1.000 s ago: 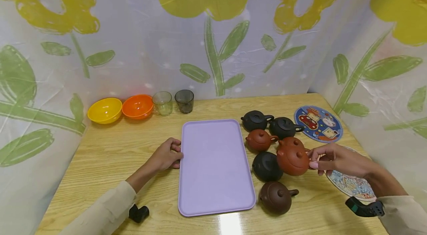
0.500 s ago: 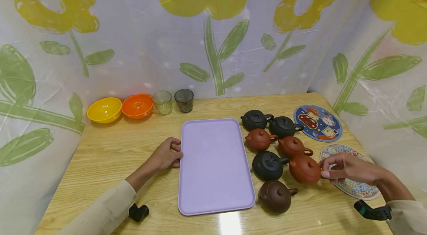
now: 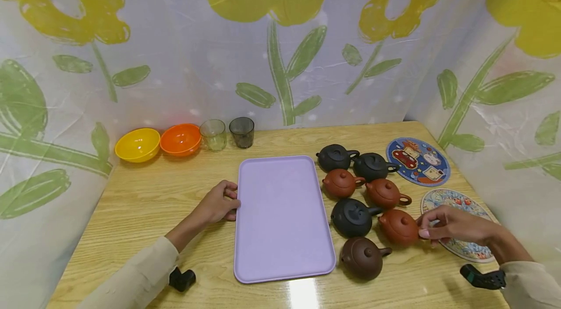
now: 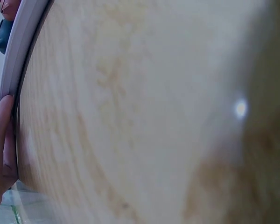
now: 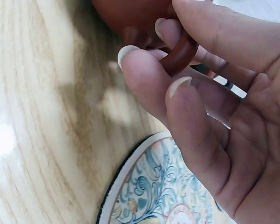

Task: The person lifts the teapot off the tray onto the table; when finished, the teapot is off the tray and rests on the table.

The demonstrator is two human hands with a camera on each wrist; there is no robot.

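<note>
My right hand (image 3: 453, 225) pinches the handle (image 5: 179, 56) of a reddish-brown clay teapot (image 3: 398, 227), thumb on one side and curled fingers on the other. The teapot is upright, close over the table or on it, between a black teapot (image 3: 350, 217) and the floral round mat. A dark brown teapot (image 3: 362, 258) sits in front of it, and another reddish teapot (image 3: 383, 193) behind. At the left edge of a lilac tray (image 3: 282, 221), my left hand (image 3: 219, 203) holds the rim with curled fingers; in the left wrist view a fingertip (image 4: 8, 100) meets the rim.
Two more black teapots (image 3: 335, 158) and a small reddish one (image 3: 342, 183) stand right of the tray. A blue mat (image 3: 418, 162) and a floral mat (image 3: 456, 197) lie far right. Yellow (image 3: 138, 145) and orange bowls (image 3: 181, 140) and two glasses (image 3: 242, 132) line the back.
My right hand has lowered the reddish teapot from overlapping the black one and the one behind, moving it right and toward the front. My left hand and the tray stay put.
</note>
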